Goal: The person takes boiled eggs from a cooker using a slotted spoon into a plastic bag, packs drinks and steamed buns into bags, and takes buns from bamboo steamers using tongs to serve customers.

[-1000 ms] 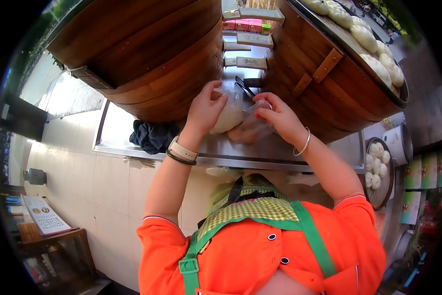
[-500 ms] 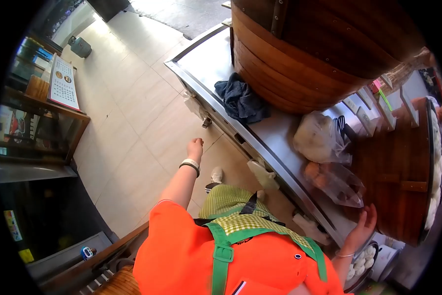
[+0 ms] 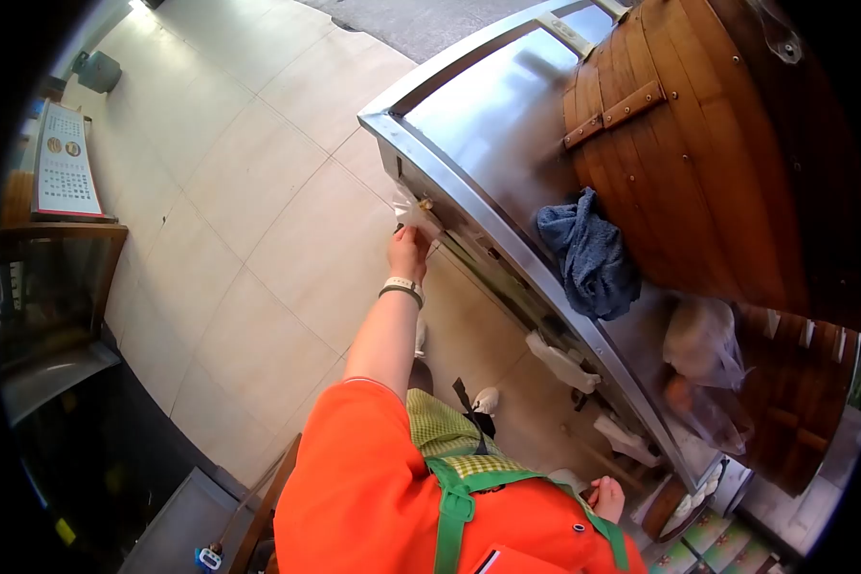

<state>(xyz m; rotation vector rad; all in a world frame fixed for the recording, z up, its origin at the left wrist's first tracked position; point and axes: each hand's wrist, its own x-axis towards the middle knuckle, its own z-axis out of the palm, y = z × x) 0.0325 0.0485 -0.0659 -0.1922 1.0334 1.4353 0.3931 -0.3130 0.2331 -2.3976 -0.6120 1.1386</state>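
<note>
My left hand (image 3: 408, 253), with a pale band on the wrist, is stretched forward to the side of the metal table. Its fingers are closed on a clear plastic bag (image 3: 416, 212) hanging there. Low by my apron, my right hand (image 3: 605, 498) has curled fingers and nothing visible in it. On the table (image 3: 492, 100), a dark blue cloth (image 3: 588, 253) lies against a large wooden steamer (image 3: 689, 153). Farther right are a bag with a whitish content (image 3: 700, 340) and a clear bag with something orange (image 3: 706, 411).
More white plastic bags (image 3: 562, 362) hang along the table's side. A second wooden steamer (image 3: 784, 411) stands at the right. Tiled floor (image 3: 258, 163) stretches to the left, with a menu board (image 3: 67, 158) on a cabinet and a gas cylinder (image 3: 97, 72) farther back.
My left hand has moved forward to the hanging bag and closed on it. My right hand has drawn back from beside the clear bag to my apron. The view has shifted toward the table's far end.
</note>
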